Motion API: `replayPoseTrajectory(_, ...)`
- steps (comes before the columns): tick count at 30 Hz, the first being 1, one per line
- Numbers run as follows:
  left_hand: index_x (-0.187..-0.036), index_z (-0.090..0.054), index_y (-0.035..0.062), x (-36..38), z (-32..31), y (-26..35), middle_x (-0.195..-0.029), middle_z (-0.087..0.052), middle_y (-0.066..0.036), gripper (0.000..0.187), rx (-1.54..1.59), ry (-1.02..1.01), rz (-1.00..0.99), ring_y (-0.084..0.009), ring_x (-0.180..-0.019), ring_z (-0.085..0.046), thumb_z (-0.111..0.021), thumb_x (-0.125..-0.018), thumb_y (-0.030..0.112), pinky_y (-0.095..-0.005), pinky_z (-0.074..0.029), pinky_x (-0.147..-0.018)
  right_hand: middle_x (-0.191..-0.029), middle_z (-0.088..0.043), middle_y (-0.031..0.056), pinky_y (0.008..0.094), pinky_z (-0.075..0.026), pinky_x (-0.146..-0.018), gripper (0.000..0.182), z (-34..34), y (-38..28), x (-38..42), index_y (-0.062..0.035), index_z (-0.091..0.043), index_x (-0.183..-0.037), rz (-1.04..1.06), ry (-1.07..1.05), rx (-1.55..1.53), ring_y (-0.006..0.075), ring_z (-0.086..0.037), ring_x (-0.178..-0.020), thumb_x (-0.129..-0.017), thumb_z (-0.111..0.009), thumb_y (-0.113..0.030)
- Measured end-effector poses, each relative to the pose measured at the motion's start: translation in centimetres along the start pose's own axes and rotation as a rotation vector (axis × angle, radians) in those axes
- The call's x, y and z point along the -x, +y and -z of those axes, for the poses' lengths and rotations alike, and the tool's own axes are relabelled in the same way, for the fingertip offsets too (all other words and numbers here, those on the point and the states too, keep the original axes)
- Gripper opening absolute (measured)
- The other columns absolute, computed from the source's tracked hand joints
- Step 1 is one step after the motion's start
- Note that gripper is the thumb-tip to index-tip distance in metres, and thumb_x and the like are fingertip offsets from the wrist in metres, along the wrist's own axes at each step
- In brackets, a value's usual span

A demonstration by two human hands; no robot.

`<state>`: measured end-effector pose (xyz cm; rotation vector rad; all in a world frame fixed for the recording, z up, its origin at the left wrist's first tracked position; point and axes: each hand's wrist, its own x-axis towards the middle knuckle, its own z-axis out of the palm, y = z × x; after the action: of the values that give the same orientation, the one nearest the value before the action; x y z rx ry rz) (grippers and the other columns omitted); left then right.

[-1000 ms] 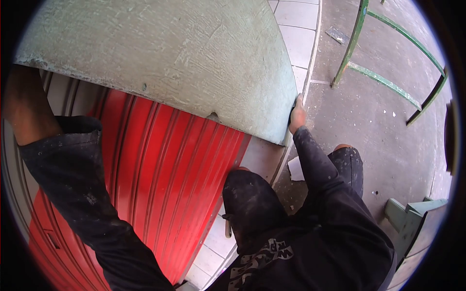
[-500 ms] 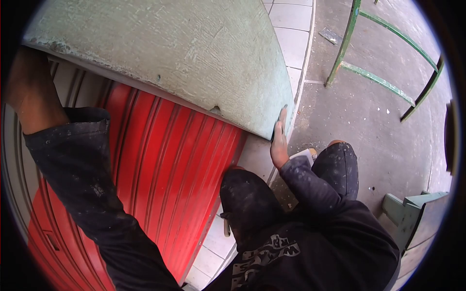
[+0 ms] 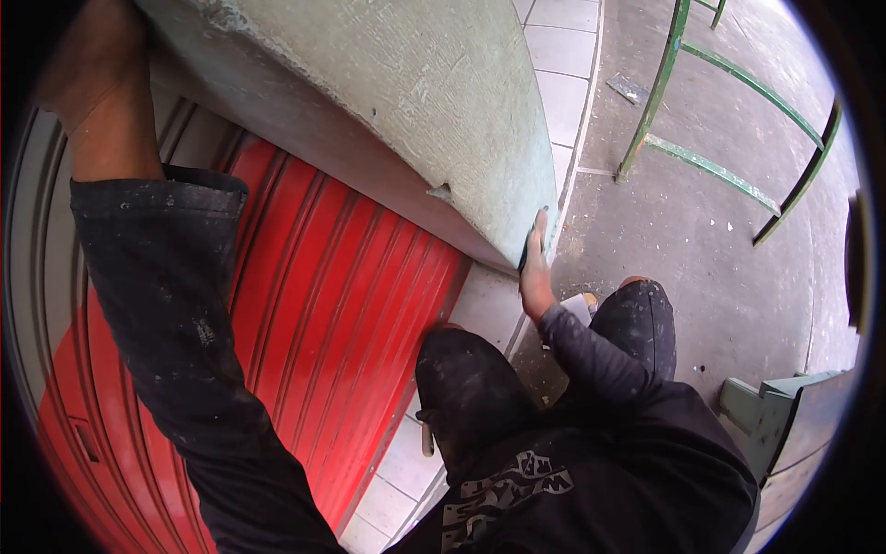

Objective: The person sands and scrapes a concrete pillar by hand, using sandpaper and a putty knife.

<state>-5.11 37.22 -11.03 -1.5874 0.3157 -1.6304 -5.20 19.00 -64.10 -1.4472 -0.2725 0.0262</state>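
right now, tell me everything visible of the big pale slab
The slab is pale grey-green, its face rough and streaky, like worn paint, with a chipped notch on the near edge. Below that edge shows a thick, shaded side. It slants across the view beside the red ribbed shutter and runs beyond the picture's top. The right hand lies against its near right corner; whether the left hand touches it is too dark to tell.

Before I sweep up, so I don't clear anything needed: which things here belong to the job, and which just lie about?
In the job:
- panel
- right hand, against its corner
- left hand, fingers hidden

Seemingly not:
- green frame, standing
- flat scrap on floor
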Motion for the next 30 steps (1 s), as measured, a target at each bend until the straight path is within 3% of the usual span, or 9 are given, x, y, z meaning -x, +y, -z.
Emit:
replayPoseTrajectory(3, -0.121, -0.065, -0.0017, 0.0, 0.2, 0.2, -0.121, -0.064, -0.015, 0.029, -0.016, 0.015, 0.016, -0.0261, -0.113, -0.059, -0.049, -0.107, 0.018, -0.0375, -0.044, -0.101, -0.173, -0.004, 0.0210, 0.0427, -0.001, -0.129, 0.064, -1.0, -3.2, -4.1, 0.0024, -0.010, -0.164, -0.011, 0.013, -0.022, 0.0341, -0.003, -0.160, -0.113, -0.022, -0.034)
replayPoseTrajectory(8, -0.120, -0.066, -0.0019, -0.6, -0.4, 1.6, -0.119, -0.065, -0.014, 0.028, -0.078, 0.086, 0.108, -0.0257, -0.112, -0.060, -0.049, -0.107, 0.017, -0.0373, -0.044, -0.100, -0.173, -0.002, 0.0212, 0.0448, 0.000, -0.128, 0.064, -0.4, -3.6, 1.0, -0.0018, -0.010, -0.165, 0.204, -0.062, 0.030, 0.0350, -0.001, -0.160, -0.112, -0.024, -0.035)
replayPoseTrajectory(14, -0.124, -0.063, -0.0025, -1.7, -1.5, 4.6, -0.118, -0.064, -0.016, 0.032, 0.473, 0.323, 0.373, -0.0300, -0.113, -0.059, -0.048, -0.107, 0.020, -0.0384, -0.044, -0.101, -0.173, -0.003, 0.0216, 0.0456, 0.000, -0.128, 0.064, -1.8, -7.2, -3.9, -0.0036, -0.013, -0.166, 0.184, 0.023, 0.067, 0.0352, -0.001, -0.160, -0.113, -0.025, -0.037)
replayPoseTrajectory(18, -0.128, -0.061, -0.0033, -1.1, -1.1, 4.3, -0.124, -0.061, -0.016, 0.037, 0.404, 0.253, 0.262, -0.0307, -0.115, -0.057, -0.044, -0.110, 0.024, -0.0381, -0.041, -0.104, -0.172, -0.003, 0.0233, 0.0444, 0.000, -0.128, 0.063, -1.7, -12.5, 0.6, -0.0047, -0.011, -0.166, 0.519, -0.074, 0.052, 0.0362, -0.001, -0.160, -0.113, -0.025, -0.036)
replayPoseTrajectory(20, -0.130, -0.059, -0.0041, -1.5, -0.2, 5.3, -0.129, -0.059, -0.016, 0.039, 0.510, 0.225, 0.364, -0.0302, -0.118, -0.055, -0.043, -0.110, 0.025, -0.0380, -0.040, -0.105, -0.172, -0.003, 0.0233, 0.0470, 0.001, -0.128, 0.065, -1.2, -8.3, 0.9, -0.0047, -0.012, -0.166, 0.367, -0.070, 0.041, 0.0377, -0.001, -0.160, -0.112, -0.025, -0.039)
replayPoseTrajectory(23, -0.133, -0.055, -0.0056, -2.0, 0.1, 2.8, -0.134, -0.056, -0.017, 0.041, 0.403, 0.147, 0.159, -0.0291, -0.121, -0.054, -0.044, -0.109, 0.025, -0.0374, -0.040, -0.107, -0.173, -0.005, 0.0220, 0.0492, 0.001, -0.127, 0.066, -1.2, -4.9, -2.7, -0.0042, -0.013, -0.166, 0.041, -0.003, -0.001, 0.0391, -0.002, -0.159, -0.112, -0.026, -0.041)
replayPoseTrajectory(26, -0.141, -0.050, -0.0065, -2.2, 0.4, 6.2, -0.142, -0.053, -0.019, 0.048, 0.699, 0.196, 0.433, -0.0299, -0.129, -0.050, -0.045, -0.107, 0.027, -0.0383, -0.037, -0.112, -0.172, -0.008, 0.0222, 0.0497, -0.001, -0.127, 0.065, -1.6, -12.1, -4.7, -0.0040, -0.014, -0.166, 0.262, -0.009, 0.056, 0.0397, -0.002, -0.159, -0.112, -0.027, -0.039)
replayPoseTrajectory(28, -0.132, -0.056, -0.0022, -0.3, -1.3, -1.3, -0.129, -0.065, -0.013, 0.049, 0.177, 0.055, 0.003, -0.0286, -0.114, -0.061, -0.069, -0.095, 0.027, -0.0390, -0.046, -0.100, -0.172, -0.010, 0.0227, 0.0506, -0.001, -0.127, 0.064, -1.3, -14.7, -3.4, -0.0039, -0.015, -0.166, 0.409, -0.055, 0.052, 0.0406, -0.003, -0.159, -0.112, -0.027, -0.038)
replayPoseTrajectory(30, -0.126, -0.061, 0.0013, 0.2, -2.1, -3.5, -0.119, -0.073, -0.009, 0.052, -0.099, 0.043, -0.185, -0.0279, -0.104, -0.068, -0.082, -0.086, 0.025, -0.0398, -0.051, -0.093, -0.172, -0.010, 0.0231, 0.0512, -0.001, -0.127, 0.064, -1.1, -13.0, -1.0, -0.0039, -0.016, -0.165, 0.516, -0.094, 0.054, 0.0412, -0.004, -0.159, -0.112, -0.028, -0.037)
